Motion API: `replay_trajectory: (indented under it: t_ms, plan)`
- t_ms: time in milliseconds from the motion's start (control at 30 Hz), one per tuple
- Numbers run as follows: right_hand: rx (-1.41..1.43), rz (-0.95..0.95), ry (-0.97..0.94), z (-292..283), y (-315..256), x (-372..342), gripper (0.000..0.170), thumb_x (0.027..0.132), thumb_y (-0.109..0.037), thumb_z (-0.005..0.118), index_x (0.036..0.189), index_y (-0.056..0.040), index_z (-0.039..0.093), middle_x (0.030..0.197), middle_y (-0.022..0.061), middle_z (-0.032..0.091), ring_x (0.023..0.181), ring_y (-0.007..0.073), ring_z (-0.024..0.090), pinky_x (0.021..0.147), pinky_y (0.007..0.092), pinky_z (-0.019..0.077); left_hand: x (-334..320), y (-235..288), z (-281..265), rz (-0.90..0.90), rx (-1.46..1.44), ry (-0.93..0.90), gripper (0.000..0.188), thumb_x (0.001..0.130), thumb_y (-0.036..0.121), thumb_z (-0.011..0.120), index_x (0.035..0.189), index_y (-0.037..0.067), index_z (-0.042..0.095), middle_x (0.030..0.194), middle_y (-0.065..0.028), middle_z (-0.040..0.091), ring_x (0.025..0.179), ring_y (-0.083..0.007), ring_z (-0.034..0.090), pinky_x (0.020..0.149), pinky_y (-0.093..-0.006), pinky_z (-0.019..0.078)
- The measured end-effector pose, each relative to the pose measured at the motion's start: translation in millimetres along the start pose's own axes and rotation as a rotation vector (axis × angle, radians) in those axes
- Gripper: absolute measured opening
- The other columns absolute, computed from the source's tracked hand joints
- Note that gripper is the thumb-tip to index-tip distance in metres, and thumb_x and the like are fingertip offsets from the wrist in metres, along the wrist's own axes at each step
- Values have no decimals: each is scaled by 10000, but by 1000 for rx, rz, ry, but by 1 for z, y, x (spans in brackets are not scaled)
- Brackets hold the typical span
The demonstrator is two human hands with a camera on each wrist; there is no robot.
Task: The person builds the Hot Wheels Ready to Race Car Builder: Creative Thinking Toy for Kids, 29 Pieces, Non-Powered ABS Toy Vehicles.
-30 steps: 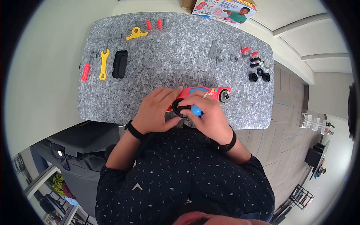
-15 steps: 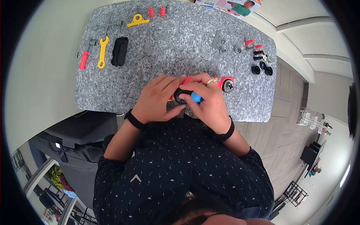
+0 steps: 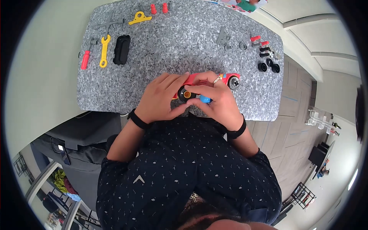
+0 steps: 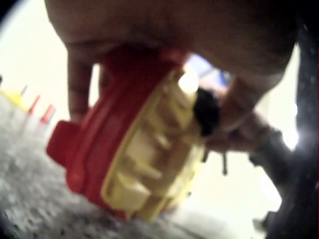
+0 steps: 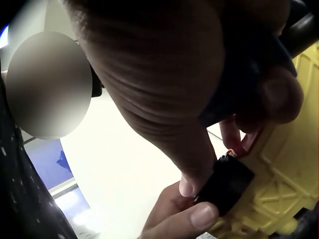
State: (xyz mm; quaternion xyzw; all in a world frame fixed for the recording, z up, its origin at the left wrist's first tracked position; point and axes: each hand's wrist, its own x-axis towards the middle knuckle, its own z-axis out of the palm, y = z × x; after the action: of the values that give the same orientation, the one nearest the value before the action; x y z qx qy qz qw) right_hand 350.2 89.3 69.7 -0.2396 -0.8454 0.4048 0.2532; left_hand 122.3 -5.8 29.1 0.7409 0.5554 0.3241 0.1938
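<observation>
A red toy car with a yellow underside (image 4: 149,154) lies on its side at the table's front edge. My left hand (image 3: 159,97) grips its left end, thumb by the black wheel (image 3: 184,94), which has a yellow centre in the head view. My right hand (image 3: 220,100) touches that wheel with its fingertips and holds a blue-ended tool (image 3: 205,99) in the palm; the rest of the tool is hidden. In the right wrist view both thumbs press against the black tire (image 5: 230,185). A grey-hubbed wheel (image 3: 234,82) shows at the car's right end.
On the speckled table (image 3: 176,46) lie a yellow wrench (image 3: 104,51), a black tray-like part (image 3: 122,50) and a red-handled tool (image 3: 85,60) at left. Small grey parts, red pieces and loose black tires (image 3: 262,67) lie at right. A box (image 3: 245,4) stands behind.
The right fingers have shifted off the front of the wheel, so its yellow centre shows. The blue-ended tool has moved slightly right. The head view has tilted, with the table higher in it.
</observation>
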Motion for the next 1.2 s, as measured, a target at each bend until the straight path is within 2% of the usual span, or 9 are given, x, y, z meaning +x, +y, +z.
replay_trajectory:
  t_ms: [333, 433, 500, 667, 800, 900, 1033, 1133, 1200]
  plan:
    - [16, 43, 89, 1, -6, -5, 424, 856, -196, 972, 1222, -53, 812, 1288, 110, 728, 1056, 351, 758, 929, 426, 624, 2, 1, 3, -2, 40, 15, 905, 829, 446, 939, 1568, 25, 630, 1334, -166, 739, 1139, -405, 709, 986, -501, 585]
    - [-127, 64, 275, -42, 0, -10, 404, 901, -180, 948, 1249, -37, 800, 1225, 147, 759, 1072, 372, 754, 942, 416, 600, 3, 2, 1, -6, 41, 15, 952, 796, 490, 969, 1560, 27, 639, 1320, -164, 748, 1138, -402, 713, 980, -502, 588]
    - [-249, 294, 450, -74, 12, -20, 401, 936, -168, 927, 1288, -32, 791, 1193, 181, 783, 1108, 406, 749, 949, 432, 586, 2, 1, 2, -14, 32, 18, 969, 775, 489, 988, 1556, 31, 645, 1313, -162, 754, 1137, -398, 717, 974, -500, 590]
    - [-741, 432, 492, -132, 122, -55, 554, 968, -281, 904, 1464, -82, 756, 1460, 325, 697, 1335, 506, 684, 1100, 522, 567, 4, 0, -1, -11, 51, -6, 959, 782, 484, 987, 1562, 43, 646, 1298, -152, 767, 1134, -388, 724, 967, -493, 594]
    - [-737, 553, 441, -147, 159, -45, 678, 957, -352, 903, 1554, -101, 705, 1572, 386, 609, 1445, 529, 620, 1177, 537, 537, 4, 2, -2, -12, 69, -9, 962, 782, 497, 982, 1564, 47, 646, 1289, -143, 773, 1131, -383, 726, 962, -490, 596]
    - [-793, 636, 345, -154, 178, -31, 717, 936, -379, 917, 1554, -88, 701, 1567, 393, 611, 1439, 524, 628, 1174, 535, 540, 3, 2, -4, -26, 75, -23, 966, 781, 508, 980, 1562, 48, 646, 1305, -141, 771, 1145, -383, 727, 972, -493, 593]
    - [-790, 641, 324, -162, 199, -24, 748, 882, -381, 960, 1510, -51, 722, 1461, 318, 720, 1355, 487, 690, 1131, 545, 559, 2, 2, -5, -18, 87, -10, 995, 763, 545, 978, 1561, 51, 648, 1353, -136, 760, 1194, -381, 718, 1021, -504, 575]
    - [-778, 558, 421, -165, 177, -28, 656, 858, -264, 982, 1428, -32, 756, 1313, 245, 788, 1188, 414, 761, 1037, 487, 599, 2, 4, -7, -18, 88, -15, 1036, 737, 586, 979, 1563, 56, 648, 1389, -136, 751, 1221, -383, 710, 1055, -507, 562]
    - [-563, 499, 550, -160, 136, -24, 566, 865, -176, 969, 1371, -22, 768, 1237, 193, 795, 1107, 326, 760, 993, 431, 600, 2, 6, -10, -19, 94, -18, 1065, 716, 611, 981, 1564, 60, 650, 1404, -136, 747, 1231, -385, 705, 1071, -507, 556]
